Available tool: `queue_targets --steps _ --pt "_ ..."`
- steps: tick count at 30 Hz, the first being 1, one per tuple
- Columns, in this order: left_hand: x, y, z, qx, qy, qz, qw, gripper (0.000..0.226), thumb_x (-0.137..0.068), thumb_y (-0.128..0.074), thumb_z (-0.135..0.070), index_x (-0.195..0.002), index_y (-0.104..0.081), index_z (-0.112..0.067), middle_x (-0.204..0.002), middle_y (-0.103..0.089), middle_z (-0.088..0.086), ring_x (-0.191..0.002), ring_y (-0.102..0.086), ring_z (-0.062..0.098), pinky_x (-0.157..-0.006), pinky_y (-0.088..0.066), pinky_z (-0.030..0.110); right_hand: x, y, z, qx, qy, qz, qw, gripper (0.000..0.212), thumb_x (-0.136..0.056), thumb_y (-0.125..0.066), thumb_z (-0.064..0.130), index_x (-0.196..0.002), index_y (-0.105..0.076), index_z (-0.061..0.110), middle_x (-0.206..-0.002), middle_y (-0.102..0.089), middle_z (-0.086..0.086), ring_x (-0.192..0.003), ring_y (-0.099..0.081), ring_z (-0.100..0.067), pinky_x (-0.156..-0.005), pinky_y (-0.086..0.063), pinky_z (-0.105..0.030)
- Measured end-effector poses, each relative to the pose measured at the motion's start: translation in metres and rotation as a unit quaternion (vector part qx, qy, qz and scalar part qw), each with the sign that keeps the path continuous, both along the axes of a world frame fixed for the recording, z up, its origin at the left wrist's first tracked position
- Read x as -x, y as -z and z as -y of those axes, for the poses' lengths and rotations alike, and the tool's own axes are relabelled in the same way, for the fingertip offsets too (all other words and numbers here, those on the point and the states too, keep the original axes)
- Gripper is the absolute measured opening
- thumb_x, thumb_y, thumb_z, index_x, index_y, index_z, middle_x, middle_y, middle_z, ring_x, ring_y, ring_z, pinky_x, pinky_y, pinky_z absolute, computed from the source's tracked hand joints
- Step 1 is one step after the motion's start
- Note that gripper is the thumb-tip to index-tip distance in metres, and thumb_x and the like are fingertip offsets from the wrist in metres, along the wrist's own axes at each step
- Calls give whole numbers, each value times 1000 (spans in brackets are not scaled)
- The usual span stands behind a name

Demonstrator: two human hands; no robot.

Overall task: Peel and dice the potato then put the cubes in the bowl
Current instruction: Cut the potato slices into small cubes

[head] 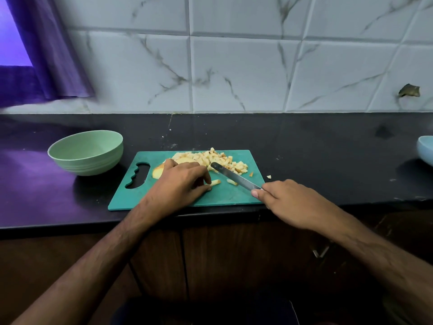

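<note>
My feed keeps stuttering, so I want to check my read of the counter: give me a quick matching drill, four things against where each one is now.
Things:
1. pale green round bowl
2. steel-bladed knife
3. pile of diced potato cubes
4. light blue dish

Places:
A. at the far side of the teal plastic cutting board
B. at the right edge of view, on the black counter
C. gripped in the right hand
D. on the counter, left of the board

Pairs: 1-D, 2-C, 3-A, 4-B
</note>
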State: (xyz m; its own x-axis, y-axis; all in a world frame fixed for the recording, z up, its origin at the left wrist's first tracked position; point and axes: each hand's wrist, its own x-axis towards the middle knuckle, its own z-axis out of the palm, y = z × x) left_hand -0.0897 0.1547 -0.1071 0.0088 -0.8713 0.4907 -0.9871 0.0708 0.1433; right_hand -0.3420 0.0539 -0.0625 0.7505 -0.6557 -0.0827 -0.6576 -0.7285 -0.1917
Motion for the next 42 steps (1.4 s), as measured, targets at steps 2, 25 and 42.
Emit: queue_targets --steps 2,25,42 --pt "0 1 -2 2 13 -7 1000 13 -94 -68 -40 -101 -69 -29 -96 -63 -18 -89 -57 3 -85 -34 37 3 -2 -5 19 1 -4 1000 48 -106 -27 57 -85 -53 22 -78 -56 4 -67 -54 -10 -59 -38 -28" --pt "-11 7 -5 14 57 -30 998 11 -93 -72 -30 -100 -75 -23 -95 -60 -19 -87 -55 1 -86 -40 46 1 6 -36 89 -10 -42 995 41 -107 -20 57 -83 -43 31 -81 -51 10 -67 -51 -7 -54 -34 -25" --pt "-11 7 -7 11 33 -31 999 7 -91 -74 -31 -93 -71 -24 -92 -62 -18 -91 -54 3 -79 -24 32 -2 11 -48 85 -5 -37 996 45 -106 -21 58 -86 -48 29 -82 -55 7 -69 -54 -8 -58 -40 -27"
